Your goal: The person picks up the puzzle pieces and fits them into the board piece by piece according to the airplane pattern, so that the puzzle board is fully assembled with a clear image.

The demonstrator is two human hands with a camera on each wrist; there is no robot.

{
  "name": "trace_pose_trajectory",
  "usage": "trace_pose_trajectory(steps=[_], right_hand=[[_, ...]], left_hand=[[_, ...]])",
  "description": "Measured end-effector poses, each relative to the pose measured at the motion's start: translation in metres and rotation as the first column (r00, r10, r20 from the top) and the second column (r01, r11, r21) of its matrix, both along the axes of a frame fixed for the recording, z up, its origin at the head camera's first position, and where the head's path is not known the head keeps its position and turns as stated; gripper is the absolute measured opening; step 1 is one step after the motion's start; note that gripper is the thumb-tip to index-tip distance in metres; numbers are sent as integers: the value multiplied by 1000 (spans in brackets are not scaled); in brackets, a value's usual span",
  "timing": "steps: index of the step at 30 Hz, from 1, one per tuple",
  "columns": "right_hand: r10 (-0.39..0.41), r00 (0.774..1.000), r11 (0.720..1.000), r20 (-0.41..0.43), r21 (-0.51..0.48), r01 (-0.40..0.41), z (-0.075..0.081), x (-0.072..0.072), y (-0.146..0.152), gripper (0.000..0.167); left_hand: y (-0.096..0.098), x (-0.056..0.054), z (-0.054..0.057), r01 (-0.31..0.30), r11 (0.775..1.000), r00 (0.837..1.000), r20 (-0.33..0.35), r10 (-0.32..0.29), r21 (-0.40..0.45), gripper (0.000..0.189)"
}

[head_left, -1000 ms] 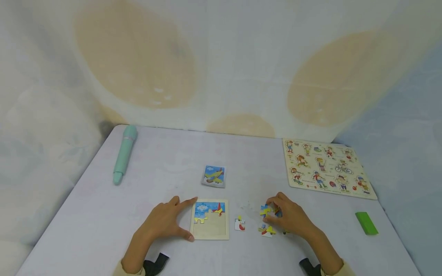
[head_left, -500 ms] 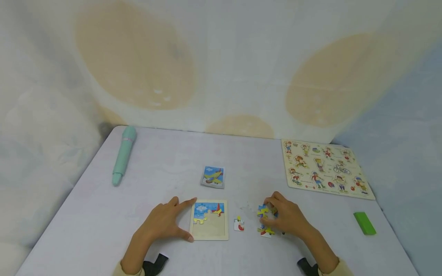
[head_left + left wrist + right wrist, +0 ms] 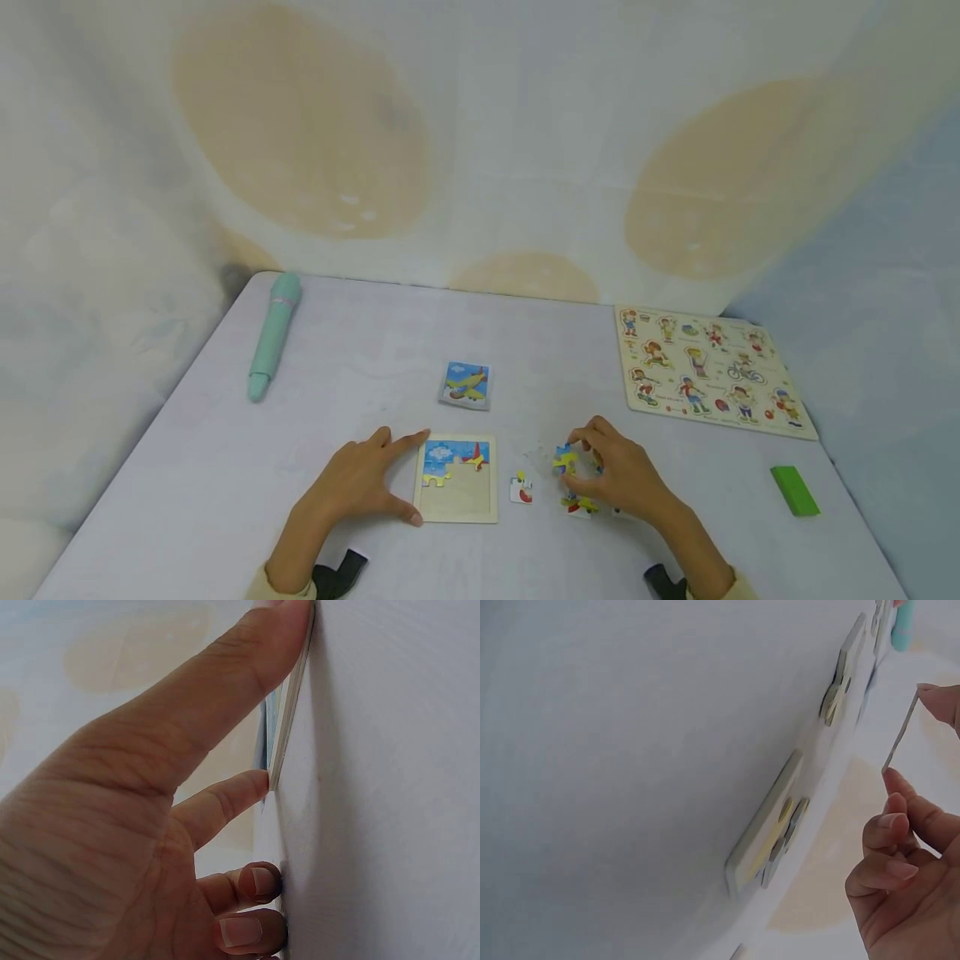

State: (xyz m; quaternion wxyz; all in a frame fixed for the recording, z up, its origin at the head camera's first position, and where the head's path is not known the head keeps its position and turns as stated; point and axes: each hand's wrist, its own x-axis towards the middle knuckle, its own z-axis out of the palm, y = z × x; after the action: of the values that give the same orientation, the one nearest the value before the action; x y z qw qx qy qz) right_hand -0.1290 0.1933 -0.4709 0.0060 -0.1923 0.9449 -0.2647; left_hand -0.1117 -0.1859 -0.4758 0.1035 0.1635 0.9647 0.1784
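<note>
A square wooden puzzle board, partly filled with blue-sky pieces along its top, lies at the front of the table. My left hand holds its left side, forefinger at the upper corner and thumb at the lower one; the other fingers curl loosely in the left wrist view. Between thumb and forefinger, my right hand pinches a blue-and-yellow jigsaw piece, seen edge-on and raised off the table in the right wrist view. Below this hand lie loose pieces, partly hidden. One red-and-white piece sits just right of the board.
Behind the board is a small airplane picture card. A mint-green microphone-shaped object lies at the far left. On the right are a large wooden board with figures of children and a green block.
My right hand has shifted slightly left with the jigsaw piece pinched in its fingertips. The left hand and the puzzle board have stayed in place.
</note>
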Motion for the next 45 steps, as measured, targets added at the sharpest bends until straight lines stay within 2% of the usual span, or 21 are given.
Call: trace_pose_trajectory(steps=[5,9,16,21,27,33,37,40,45], right_hand=[[9,1000,1000,5,11,-9,3,2,-10,42],[26,999,1000,29,-19,-25,6,6,-23,41],[76,996,997,-38,24,-75,8,8,-43,42],[134,989,990,-54,51,-132,12,6,-56,43],[206,974,975,-93,103,-196,18,5,-74,44],[256,965,959,-64,142,-245,25,1,-96,46],[318,946,939,-65,160,-304,27,-3,-110,46],[360,931,922,-65,177,-344,25,-6,-118,45],[376,926,902,-23,236,-360,18,-7,-127,44]], left_hand=[[0,1,2,-10,1000,1000,15,10,4,107],[1,0,3,-13,1000,1000,23,13,1,106],[2,-1,2,-11,1000,1000,27,12,-7,106],[2,-1,3,-6,1000,1000,24,6,-1,106],[3,-2,4,-7,1000,1000,24,8,-7,106],[3,-4,5,-4,1000,1000,25,4,-13,106],[3,-5,6,-2,1000,1000,30,2,-3,106],[1,-4,5,-3,1000,999,32,3,1,106],[1,-1,2,-5,1000,999,34,4,13,107]])
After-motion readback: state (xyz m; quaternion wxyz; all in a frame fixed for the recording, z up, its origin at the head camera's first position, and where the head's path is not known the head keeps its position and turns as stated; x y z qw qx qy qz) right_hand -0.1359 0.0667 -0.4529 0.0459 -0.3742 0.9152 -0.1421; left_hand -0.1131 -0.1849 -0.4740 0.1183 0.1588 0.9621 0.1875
